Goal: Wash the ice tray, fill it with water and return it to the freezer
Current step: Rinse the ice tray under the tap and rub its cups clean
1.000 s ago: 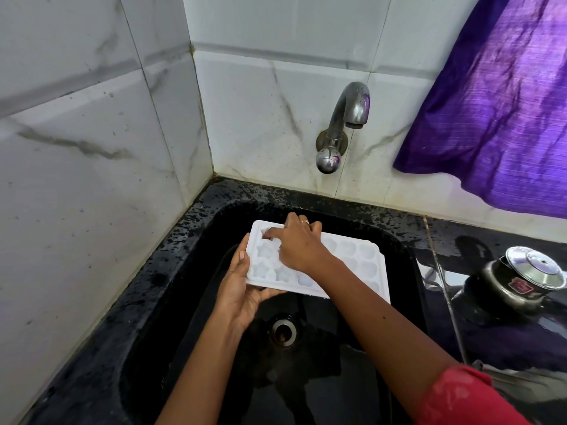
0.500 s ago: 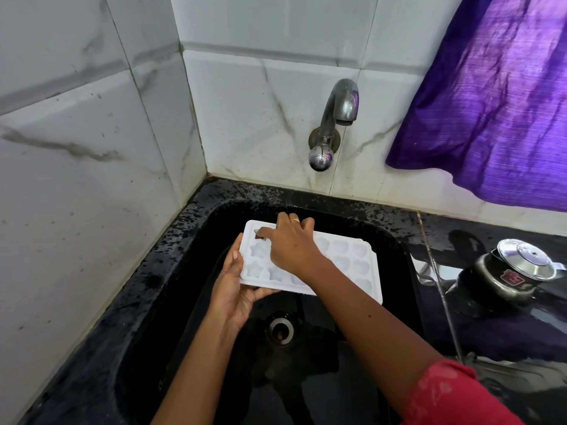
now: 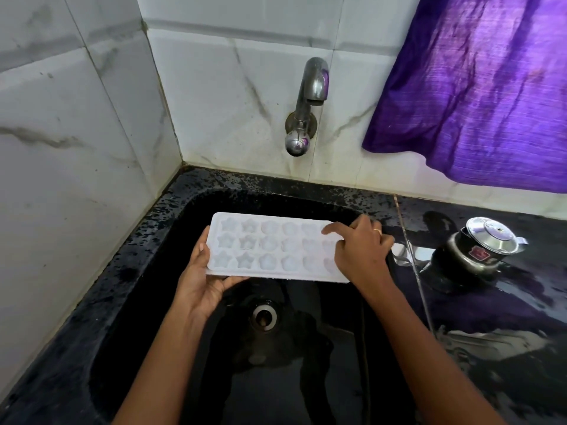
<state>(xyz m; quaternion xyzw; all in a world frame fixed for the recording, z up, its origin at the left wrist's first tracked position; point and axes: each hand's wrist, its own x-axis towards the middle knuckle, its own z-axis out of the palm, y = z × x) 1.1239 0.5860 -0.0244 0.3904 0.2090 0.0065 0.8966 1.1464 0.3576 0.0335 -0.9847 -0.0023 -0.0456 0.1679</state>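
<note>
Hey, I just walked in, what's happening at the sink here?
A person holds a white ice tray over the black sink, cavities up. The left hand grips its left end from below; the right hand lies across its right end, fingers on the cavities, probably rubbing them clean. No water is visibly running from the tap.

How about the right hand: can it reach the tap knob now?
Probably yes: the right hand only touches the ice tray, which the left hand holds, and nothing blocks the tap knob.
</note>
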